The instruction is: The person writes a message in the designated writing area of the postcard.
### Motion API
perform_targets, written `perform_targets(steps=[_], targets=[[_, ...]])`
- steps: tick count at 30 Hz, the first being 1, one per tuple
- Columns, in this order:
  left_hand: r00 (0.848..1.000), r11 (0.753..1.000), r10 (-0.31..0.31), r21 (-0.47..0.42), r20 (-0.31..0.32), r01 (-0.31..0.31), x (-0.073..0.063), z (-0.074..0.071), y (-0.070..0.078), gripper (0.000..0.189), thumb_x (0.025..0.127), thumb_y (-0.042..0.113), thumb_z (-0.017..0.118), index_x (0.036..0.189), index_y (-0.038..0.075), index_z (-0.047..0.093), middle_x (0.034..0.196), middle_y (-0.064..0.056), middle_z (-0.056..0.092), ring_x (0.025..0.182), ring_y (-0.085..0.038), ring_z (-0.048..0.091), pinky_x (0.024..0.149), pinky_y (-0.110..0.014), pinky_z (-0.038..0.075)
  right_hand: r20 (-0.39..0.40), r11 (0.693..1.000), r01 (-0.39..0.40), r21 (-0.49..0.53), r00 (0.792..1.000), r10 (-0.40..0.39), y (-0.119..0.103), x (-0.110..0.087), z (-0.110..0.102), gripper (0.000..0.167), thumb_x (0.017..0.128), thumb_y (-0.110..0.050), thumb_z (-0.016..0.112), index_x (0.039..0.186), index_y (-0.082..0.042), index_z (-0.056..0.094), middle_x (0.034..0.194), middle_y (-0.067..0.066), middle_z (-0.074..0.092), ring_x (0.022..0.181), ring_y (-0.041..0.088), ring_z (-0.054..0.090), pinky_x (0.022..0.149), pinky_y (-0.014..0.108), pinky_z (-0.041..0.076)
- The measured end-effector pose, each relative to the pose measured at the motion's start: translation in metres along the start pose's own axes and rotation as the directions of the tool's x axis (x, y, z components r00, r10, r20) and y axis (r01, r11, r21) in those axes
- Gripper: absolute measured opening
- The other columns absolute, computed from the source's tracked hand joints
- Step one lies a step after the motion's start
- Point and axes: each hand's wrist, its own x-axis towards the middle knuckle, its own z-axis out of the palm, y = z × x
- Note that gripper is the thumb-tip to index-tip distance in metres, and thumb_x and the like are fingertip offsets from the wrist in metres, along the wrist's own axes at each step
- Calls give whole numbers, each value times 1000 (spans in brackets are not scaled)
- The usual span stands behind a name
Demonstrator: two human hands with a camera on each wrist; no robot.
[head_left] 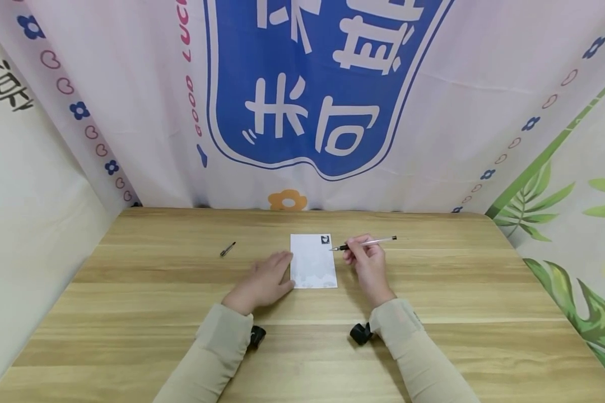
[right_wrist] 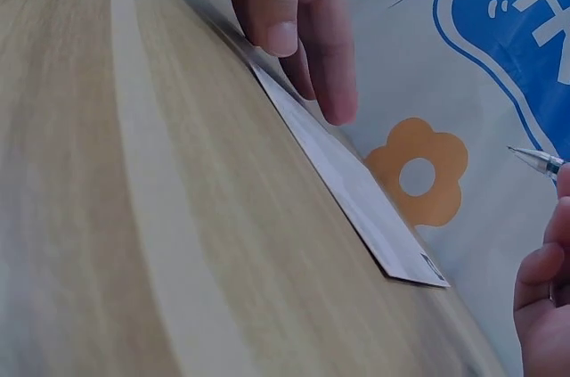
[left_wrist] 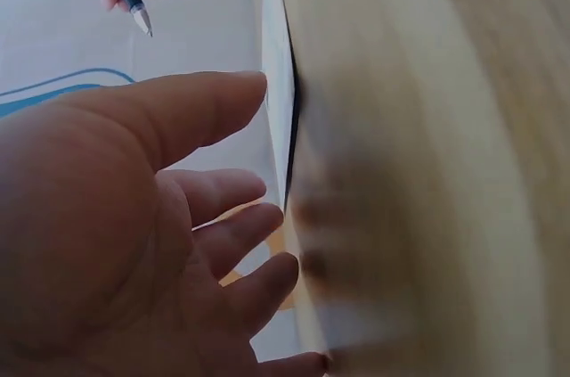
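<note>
A white card (head_left: pixel 312 266) with a small dark stamp-like square in its top right corner lies on the wooden table. My left hand (head_left: pixel 268 282) is at the card's left edge, fingers and thumb extended, fingertips right at the edge. My right hand (head_left: pixel 367 263) pinches a pen (head_left: pixel 378 241) with a clear barrel and black grip, just right of the card. The pen's tip points left, and in the right wrist view the pen (right_wrist: pixel 537 160) is raised above the card (right_wrist: pixel 347 190). Farther left on the table lies a small dark pen cap (head_left: pixel 227 249).
The wooden table (head_left: pixel 131 291) ends at a hanging curtain (head_left: pixel 156 112) with a blue printed shape and an orange flower. Black wrist-worn devices (head_left: pixel 360 334) show beside both cuffs. Pale fabric with leaf prints (head_left: pixel 580 224) hangs at the right.
</note>
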Motion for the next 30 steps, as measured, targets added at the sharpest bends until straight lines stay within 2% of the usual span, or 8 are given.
perform_targets(steps=[4,9,19,25,30], targets=[[1000,1000,-3,-5,15,3,-1,-1,2,69,105,28,57,160,2,25,167,-16,21,153,-41,14,114,-74,7,6,999,-20,-27,1000,20,-1,1,4,12,99,-2,60,87,-4,58,78,18,61,64,13,59,60,21,52],[1000,1000,-14,0,27,14,-2,-2,2,70,104,29,59,160,3,26,167,-15,22,153,-42,12,115,-74,6,12,995,-62,-72,998,63,-2,0,7,11,100,-3,59,89,-3,58,79,18,62,65,14,59,60,21,52],[999,999,-14,40,33,13,-2,6,1,68,103,28,60,159,3,31,166,-13,25,154,-39,13,117,-71,8,1,988,-144,-53,990,144,0,1,15,9,101,-3,58,92,-2,56,73,6,63,64,12,58,59,19,50],[999,999,-12,39,44,10,-1,8,3,67,104,29,59,159,3,31,167,-13,23,154,-38,13,116,-71,8,-14,988,-145,-61,989,144,3,9,25,6,99,-4,61,97,0,58,77,7,63,64,12,56,59,20,49],[999,999,-23,43,43,22,-1,6,1,66,104,27,60,158,2,32,166,-14,24,154,-39,13,115,-73,8,-7,988,-146,-57,989,146,8,19,37,10,97,-3,60,104,5,60,79,8,64,62,12,54,57,21,46]])
